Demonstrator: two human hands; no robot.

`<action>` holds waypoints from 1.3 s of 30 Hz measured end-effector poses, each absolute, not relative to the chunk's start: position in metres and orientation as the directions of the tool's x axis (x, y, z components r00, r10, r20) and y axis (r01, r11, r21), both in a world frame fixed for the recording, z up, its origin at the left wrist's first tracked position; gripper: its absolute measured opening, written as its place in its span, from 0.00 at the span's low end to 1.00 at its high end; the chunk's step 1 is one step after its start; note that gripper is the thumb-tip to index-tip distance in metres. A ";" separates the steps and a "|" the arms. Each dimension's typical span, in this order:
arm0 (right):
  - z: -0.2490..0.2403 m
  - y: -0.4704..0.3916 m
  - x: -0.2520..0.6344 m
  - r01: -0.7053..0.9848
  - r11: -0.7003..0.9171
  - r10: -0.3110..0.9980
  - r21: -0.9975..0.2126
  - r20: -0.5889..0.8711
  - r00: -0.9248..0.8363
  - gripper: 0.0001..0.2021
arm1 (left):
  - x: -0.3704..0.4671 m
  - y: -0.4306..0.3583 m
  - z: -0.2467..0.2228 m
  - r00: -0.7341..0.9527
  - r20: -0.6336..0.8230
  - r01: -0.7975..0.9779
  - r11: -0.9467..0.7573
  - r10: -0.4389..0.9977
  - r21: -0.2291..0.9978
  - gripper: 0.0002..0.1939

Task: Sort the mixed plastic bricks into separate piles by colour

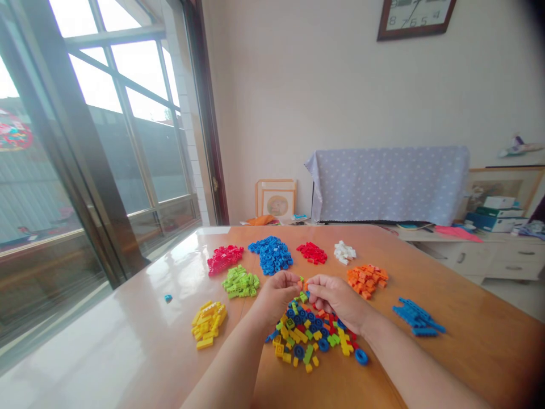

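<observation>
My left hand (280, 291) and my right hand (334, 296) meet above a mixed pile of toy building bricks (299, 335). Both are closed in a pinch on a small green and orange piece of toy bricks (303, 285) between the fingertips. Fingers cover part of the piece, so its exact shape is hidden. Below lie yellow, green, red, orange and blue bricks, with round dark blue parts among them. A blue ring-shaped part (361, 357) rests at the pile's right edge, near my right forearm.
Sorted heaps surround the pile: yellow (208, 324), lime green (240, 282), pinkish red (225, 259), blue (271, 255), red (312, 253), white (344, 251), orange (367, 280) and long blue bricks (417, 316). A lone blue piece (168, 298) lies left on the wooden table (140, 346).
</observation>
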State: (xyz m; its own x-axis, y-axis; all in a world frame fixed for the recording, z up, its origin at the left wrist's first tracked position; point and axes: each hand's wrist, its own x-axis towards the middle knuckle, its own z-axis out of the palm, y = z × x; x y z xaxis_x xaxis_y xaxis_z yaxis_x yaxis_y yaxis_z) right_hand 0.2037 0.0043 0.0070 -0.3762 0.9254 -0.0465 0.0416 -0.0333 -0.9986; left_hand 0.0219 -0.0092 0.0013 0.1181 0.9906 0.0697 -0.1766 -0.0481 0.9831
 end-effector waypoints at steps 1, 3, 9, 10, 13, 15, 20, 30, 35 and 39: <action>0.006 0.005 0.204 0.045 -0.029 0.927 -0.999 -0.044 -0.372 0.16 | 0.022 -0.009 0.000 0.122 0.077 -0.175 -0.055 0.990 0.983 0.17; 0.006 0.005 0.203 0.056 -0.020 0.931 -0.998 -0.039 -0.363 0.16 | 0.023 -0.008 -0.002 0.128 0.093 -0.172 -0.070 0.987 0.983 0.16; 0.005 0.006 0.203 0.086 0.022 0.934 -0.996 -0.010 -0.356 0.15 | 0.024 -0.004 -0.006 0.126 0.110 -0.165 -0.089 0.986 0.982 0.16; 0.004 0.007 0.203 0.095 0.028 0.934 -0.995 -0.008 -0.357 0.15 | 0.024 -0.004 -0.007 0.127 0.111 -0.162 -0.089 0.986 0.983 0.16; -0.001 0.009 0.202 0.109 0.052 0.932 -0.993 0.009 -0.364 0.16 | 0.025 -0.005 -0.006 0.122 0.115 -0.143 -0.097 0.986 0.985 0.14; -0.004 0.010 0.201 0.108 0.071 0.929 -0.992 0.027 -0.368 0.16 | 0.026 -0.005 -0.006 0.113 0.125 -0.133 -0.109 0.986 0.985 0.13; -0.006 0.009 0.198 0.110 0.097 0.929 -0.989 0.050 -0.367 0.15 | 0.029 -0.004 -0.007 0.079 0.132 -0.127 -0.121 0.988 0.984 0.11; -0.008 0.010 0.198 0.131 0.101 0.939 -0.986 0.051 -0.339 0.12 | 0.030 -0.007 -0.002 0.050 0.090 -0.087 -0.086 0.995 0.992 0.11; -0.009 0.011 0.199 0.138 0.092 0.942 -0.986 0.041 -0.334 0.11 | 0.033 -0.008 0.000 0.063 0.075 -0.092 -0.069 0.995 0.993 0.12; -0.006 0.017 0.208 0.131 0.089 0.958 -0.987 0.049 -0.282 0.11 | 0.033 -0.009 0.001 0.025 0.066 -0.064 -0.064 0.998 0.996 0.14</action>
State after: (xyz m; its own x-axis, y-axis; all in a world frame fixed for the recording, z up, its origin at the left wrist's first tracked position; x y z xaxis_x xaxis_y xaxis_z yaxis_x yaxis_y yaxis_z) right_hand 0.2079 0.0172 -0.0060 -0.2820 0.9582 0.0489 0.1307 0.0889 -0.9874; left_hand 0.0328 -0.0088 0.0013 0.0247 0.9975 0.0657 -0.0640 -0.0640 0.9959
